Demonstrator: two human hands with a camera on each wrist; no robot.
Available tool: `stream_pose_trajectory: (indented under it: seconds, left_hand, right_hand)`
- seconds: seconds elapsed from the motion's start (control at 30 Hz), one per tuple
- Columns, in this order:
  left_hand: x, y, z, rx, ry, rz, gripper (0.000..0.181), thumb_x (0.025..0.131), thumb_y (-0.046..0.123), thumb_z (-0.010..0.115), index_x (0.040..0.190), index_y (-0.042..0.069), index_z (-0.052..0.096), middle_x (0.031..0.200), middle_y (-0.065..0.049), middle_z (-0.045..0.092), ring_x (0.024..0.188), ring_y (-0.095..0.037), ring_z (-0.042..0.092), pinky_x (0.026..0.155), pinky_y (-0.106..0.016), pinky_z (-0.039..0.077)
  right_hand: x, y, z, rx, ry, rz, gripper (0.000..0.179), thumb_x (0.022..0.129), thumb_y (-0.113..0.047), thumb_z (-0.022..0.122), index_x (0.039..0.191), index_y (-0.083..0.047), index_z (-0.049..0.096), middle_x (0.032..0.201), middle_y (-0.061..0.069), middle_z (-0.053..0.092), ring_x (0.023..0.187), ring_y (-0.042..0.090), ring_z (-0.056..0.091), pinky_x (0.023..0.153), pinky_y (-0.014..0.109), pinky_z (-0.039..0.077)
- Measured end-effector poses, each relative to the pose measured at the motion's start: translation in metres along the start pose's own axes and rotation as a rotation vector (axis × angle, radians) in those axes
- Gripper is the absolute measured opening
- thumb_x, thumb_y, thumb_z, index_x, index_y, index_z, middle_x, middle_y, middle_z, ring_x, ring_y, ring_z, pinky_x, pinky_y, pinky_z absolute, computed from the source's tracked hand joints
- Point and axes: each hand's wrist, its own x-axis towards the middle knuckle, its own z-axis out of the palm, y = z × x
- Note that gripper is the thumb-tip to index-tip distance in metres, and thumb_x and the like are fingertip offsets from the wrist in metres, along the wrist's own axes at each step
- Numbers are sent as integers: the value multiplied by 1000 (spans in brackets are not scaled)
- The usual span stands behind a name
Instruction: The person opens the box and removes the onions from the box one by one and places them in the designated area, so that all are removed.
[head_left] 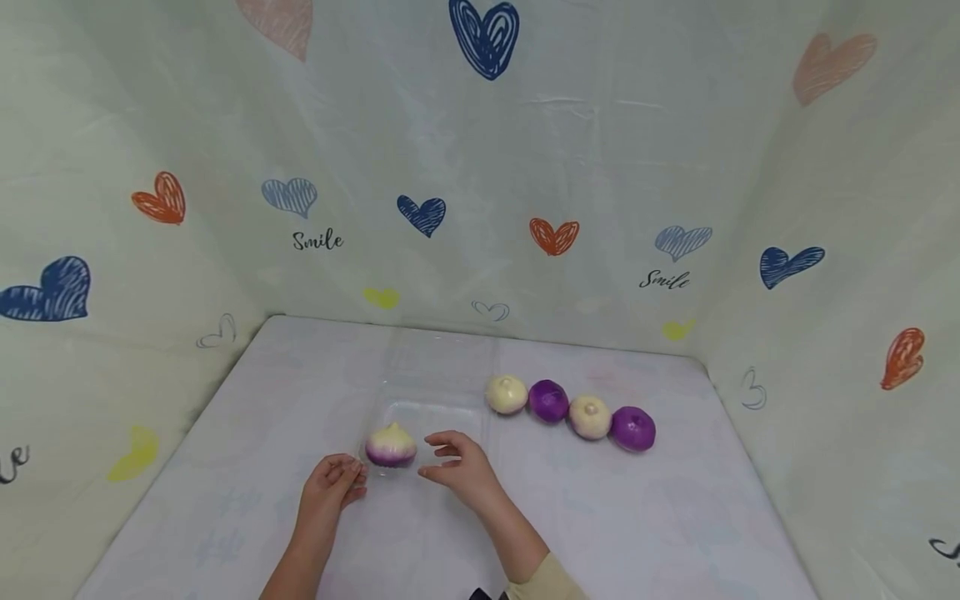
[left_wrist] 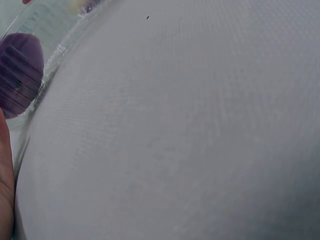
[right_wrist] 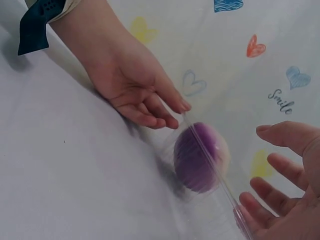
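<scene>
A clear plastic container (head_left: pixel 442 406) stands on the table with its lid folded open toward the back. One purple-and-cream onion (head_left: pixel 391 446) sits inside at its front left; its purple side shows through the clear wall in the right wrist view. My left hand (head_left: pixel 332 482) pinches the container's rim at the near left corner, beside that onion. Just right of the onion, my right hand (head_left: pixel 462 469) hovers over the container with fingers spread and relaxed, holding nothing. In the right wrist view its fingers (right_wrist: pixel 280 195) stand apart from the onion.
To the right of the container, a row of onions runs across the table: a cream one (head_left: pixel 507 395), a purple one (head_left: pixel 549 402), another cream one (head_left: pixel 590 417) and another purple one (head_left: pixel 633 429). A heart-printed curtain (head_left: pixel 480 150) hangs behind the table and at both sides.
</scene>
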Motion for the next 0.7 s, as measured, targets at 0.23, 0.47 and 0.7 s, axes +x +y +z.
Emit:
stream_pose_trajectory:
  seconds: [0.23, 0.47, 0.7]
  left_hand:
    - [0, 2, 0, 16, -1, -11, 21, 99, 8, 57, 114, 0, 46, 96, -4, 67, 84, -13, 61, 76, -26, 57]
    - [0, 1, 1, 18, 7, -2, 19, 98, 6, 57, 112, -1, 46, 93, -3, 68, 81, -12, 62, 75, -26, 58]
    - [1, 0, 0, 5, 0, -5, 19, 98, 7, 58, 111, 0, 47, 92, -3, 68, 82, -11, 62, 75, -26, 57]
  right_hand:
    - [9, -4, 9, -16, -15, 33, 39, 78, -6, 80, 115, -6, 66, 119, 7, 60, 108, 30, 56, 82, 39, 54]
    - [20, -6, 21, -80, -37, 34, 38, 78, -10, 81, 113, -8, 67, 123, 9, 58, 112, 34, 57, 81, 38, 55]
    - [29, -8, 30, -95, -45, 42, 37, 76, -8, 82, 110, -6, 68, 124, 12, 58, 114, 36, 56, 85, 42, 54]
